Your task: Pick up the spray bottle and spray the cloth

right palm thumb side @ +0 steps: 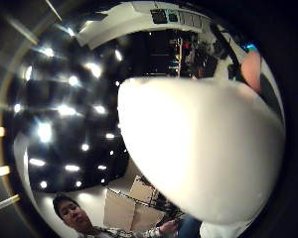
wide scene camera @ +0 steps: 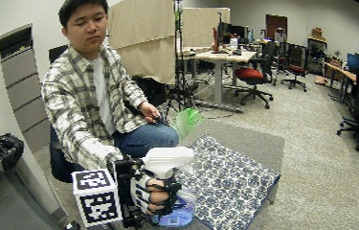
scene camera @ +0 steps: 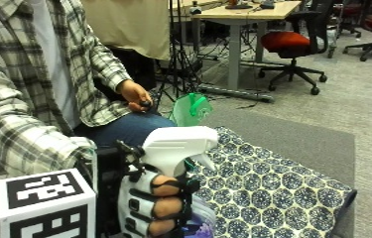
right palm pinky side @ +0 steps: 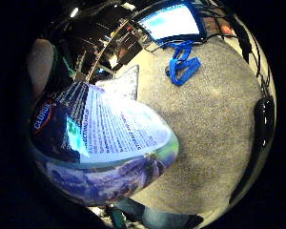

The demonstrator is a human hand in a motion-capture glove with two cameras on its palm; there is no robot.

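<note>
The spray bottle (scene camera: 175,148) is held upright in the gloved right hand (scene camera: 155,203), whose fingers are curled round its neck just beneath the white trigger head — a grip that is judged to leave the trigger within reach of a finger, though no finger can be seen resting on it. The nozzle is pointed out over the patterned cloth (scene camera: 265,188), which lies spread flat just beside the bottle, so the aim appears already set for spraying; whether any spray has been released cannot be told. In the little-finger palm view the bottle's printed label (right palm pinky side: 109,129) fills much of the picture, close against the palm, and in the thumb-side view the white head (right palm thumb side: 198,148) looms large. From the wide outside view the bottle's base (wide scene camera: 176,218) seems to sit at or just above the edge of the cloth; contact cannot be confirmed. The bare hand (scene camera: 136,96) is kept back on the lap, curled round a small dark object — clear of the work. The cloth is carried by a low grey surface (wide scene camera: 255,141), and a translucent green item (scene camera: 191,110) stands near its far end. Around it an office is seen: grey carpet, a desk (wide scene camera: 220,56), and wheeled chairs (wide scene camera: 255,79).
</note>
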